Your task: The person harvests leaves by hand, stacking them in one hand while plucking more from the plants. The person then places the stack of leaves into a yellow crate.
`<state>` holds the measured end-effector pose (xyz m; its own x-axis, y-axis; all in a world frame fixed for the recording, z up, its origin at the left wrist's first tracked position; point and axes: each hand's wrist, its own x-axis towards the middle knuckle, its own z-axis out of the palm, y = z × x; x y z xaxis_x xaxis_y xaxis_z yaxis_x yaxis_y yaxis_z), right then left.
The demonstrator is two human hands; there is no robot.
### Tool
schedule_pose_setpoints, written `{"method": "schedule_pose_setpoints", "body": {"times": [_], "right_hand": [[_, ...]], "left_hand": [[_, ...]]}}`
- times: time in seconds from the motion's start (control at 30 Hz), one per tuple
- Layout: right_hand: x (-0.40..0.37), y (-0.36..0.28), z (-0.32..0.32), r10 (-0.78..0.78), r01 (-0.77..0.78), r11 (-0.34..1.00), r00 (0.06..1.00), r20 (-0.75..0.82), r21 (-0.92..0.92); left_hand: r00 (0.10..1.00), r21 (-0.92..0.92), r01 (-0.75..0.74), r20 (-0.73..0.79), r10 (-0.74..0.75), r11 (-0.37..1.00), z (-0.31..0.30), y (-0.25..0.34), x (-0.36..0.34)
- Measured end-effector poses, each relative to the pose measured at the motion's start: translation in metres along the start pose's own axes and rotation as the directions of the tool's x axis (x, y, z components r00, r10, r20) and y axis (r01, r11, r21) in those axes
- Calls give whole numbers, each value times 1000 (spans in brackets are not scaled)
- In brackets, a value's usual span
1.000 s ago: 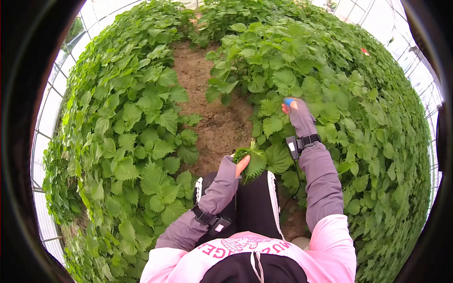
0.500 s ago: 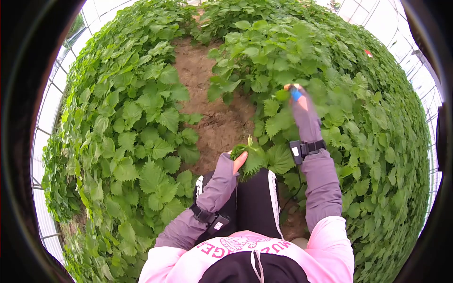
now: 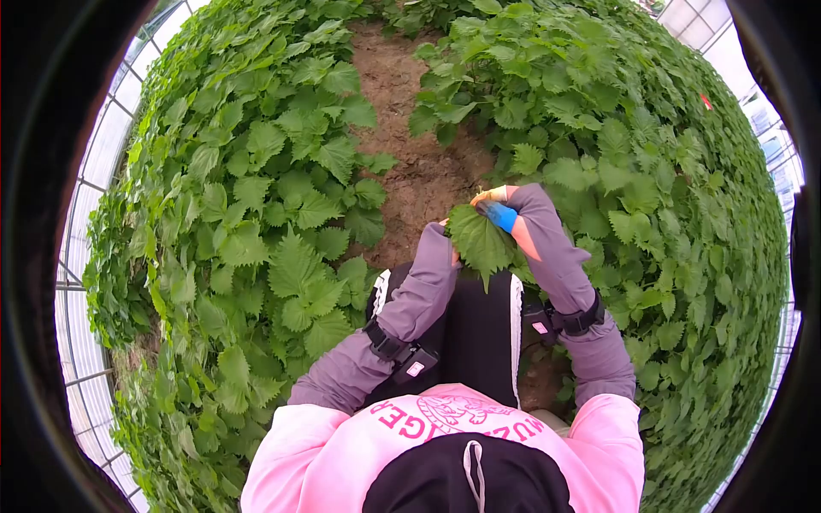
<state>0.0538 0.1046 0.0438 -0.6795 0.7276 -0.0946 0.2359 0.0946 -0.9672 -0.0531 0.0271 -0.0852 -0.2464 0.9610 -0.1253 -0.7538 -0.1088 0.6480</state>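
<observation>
Large green toothed perilla leaves are held together above my lap. My left hand grips the bunch from the left, with most of its fingers hidden behind the leaves. My right hand, with blue wrapping on a finger, pinches a leaf near its stem at the top of the bunch. The two hands are close together, and the stem ends between them are too small to make out.
Dense perilla plants rise on my left, and more plants fill the right side. A brown soil path runs between them. My knees in black trousers are below my hands. Greenhouse framing borders the rows.
My right hand has come from the plants on the right back toward my left hand, bringing a leaf to the bunch. The view has shifted slightly.
</observation>
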Motion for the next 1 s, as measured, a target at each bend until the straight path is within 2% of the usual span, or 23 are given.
{"method": "schedule_pose_setpoints", "body": {"times": [0.03,0.07,0.1,0.17,0.2,0.27,0.3,0.37,0.4,0.43,0.5,0.53,0.57,0.63,0.67,0.8,0.9,0.93,0.97,1.0], "right_hand": [[2,4,1,17,-20,997,999,-46,-81],[3,7,1,30,-45,986,995,-93,-162],[4,9,2,29,-44,986,995,-90,-163],[4,14,2,-65,44,976,993,-95,-214],[5,17,3,-70,46,975,992,-102,-216],[9,31,2,-103,73,969,988,-116,-238],[12,51,1,-191,164,969,972,-139,-186],[21,58,0,-238,232,971,965,-107,-62],[10,22,-4,122,-116,991,987,-107,65],[16,27,-11,113,-106,992,986,-119,62],[43,56,-34,110,44,901,939,-327,432],[61,77,-49,210,98,794,882,-423,600],[75,88,-56,200,111,794,881,-429,597],[101,97,-68,338,332,514,769,-543,791],[113,100,-70,285,396,524,753,-593,754],[145,99,-86,160,471,463,789,-593,751],[144,98,-86,99,389,770,710,-697,505],[149,100,-83,191,545,519,677,-711,658],[148,104,-82,193,546,518,675,-712,659],[145,110,-80,243,571,454,659,-712,684]], "left_hand": [[997,254,-81,2,83,964,-28,-24,12],[987,490,-152,24,161,858,-43,-38,18],[986,490,-153,22,164,858,-20,-17,6],[973,206,9,-227,38,979,52,47,-28],[975,207,8,-218,38,978,37,36,-24],[990,384,-85,-69,121,919,-2,2,-7],[991,382,-94,-49,121,920,2,5,-4],[997,278,74,5,-79,958,12,17,0],[994,261,112,-41,-105,959,14,22,-1],[994,264,106,-26,-103,959,18,26,-3],[995,226,102,-41,-95,969,24,33,-8],[991,221,131,-15,-131,966,14,28,-5],[992,226,123,-5,-125,966,17,27,-6],[988,177,151,-47,-145,972,22,26,-9],[990,249,139,-42,-133,959,9,16,-4],[979,243,202,-76,-189,949,16,23,-6],[980,267,191,-115,-166,945,23,34,-7],[979,270,193,-115,-167,943,31,42,-11],[985,332,157,-117,-125,930,42,52,-16],[989,392,124,-118,-84,912,47,56,-17]]}}
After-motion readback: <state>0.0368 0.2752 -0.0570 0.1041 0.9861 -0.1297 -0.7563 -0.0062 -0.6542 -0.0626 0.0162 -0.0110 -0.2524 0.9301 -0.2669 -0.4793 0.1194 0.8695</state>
